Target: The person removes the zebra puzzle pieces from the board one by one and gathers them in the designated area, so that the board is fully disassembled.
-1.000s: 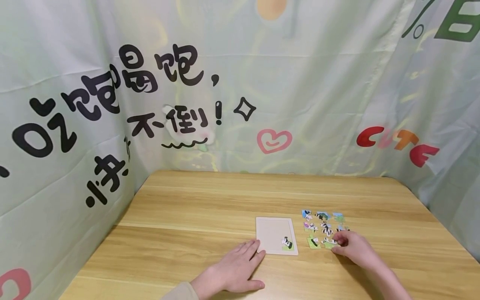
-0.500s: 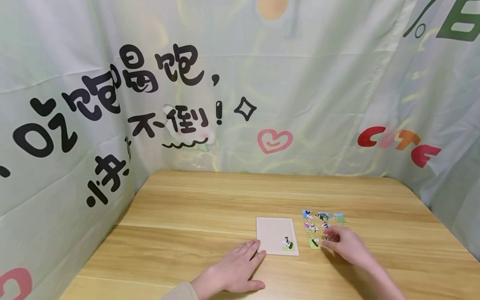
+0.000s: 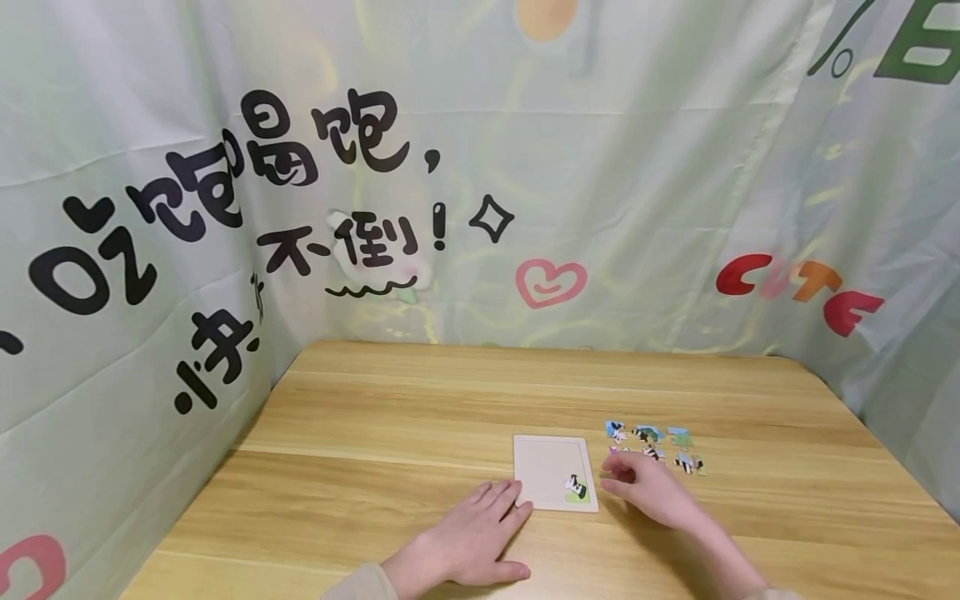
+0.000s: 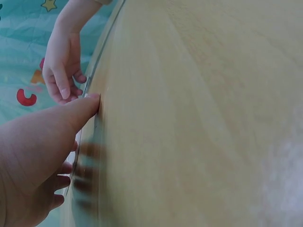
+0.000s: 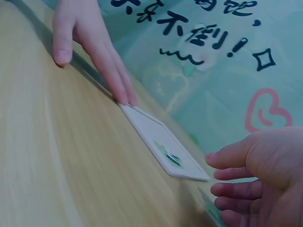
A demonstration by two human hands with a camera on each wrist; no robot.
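Observation:
A pale puzzle tray [image 3: 543,462] lies on the wooden table, with one green-based animal piece [image 3: 577,488] in its lower right corner. My left hand [image 3: 483,533] is spread flat, its fingertips on the tray's lower left edge. Just right of the tray hovers my right hand [image 3: 652,492], fingers gently bent and thumb apart from them. In the right wrist view no piece shows between those right fingers [image 5: 236,189]. Loose picture puzzle pieces [image 3: 647,433] lie in rows beyond the right hand, which hides the nearest ones.
The wooden table [image 3: 390,400] stretches out on all sides of the tray. Printed fabric curtains [image 3: 637,183] with lettering stand along its back and sides. A piece with black and white shapes [image 3: 684,463] lies at the right end of the rows.
My right hand has moved left across the near row of pieces toward the tray, uncovering pieces on the right. My left hand and the tray have stayed in place.

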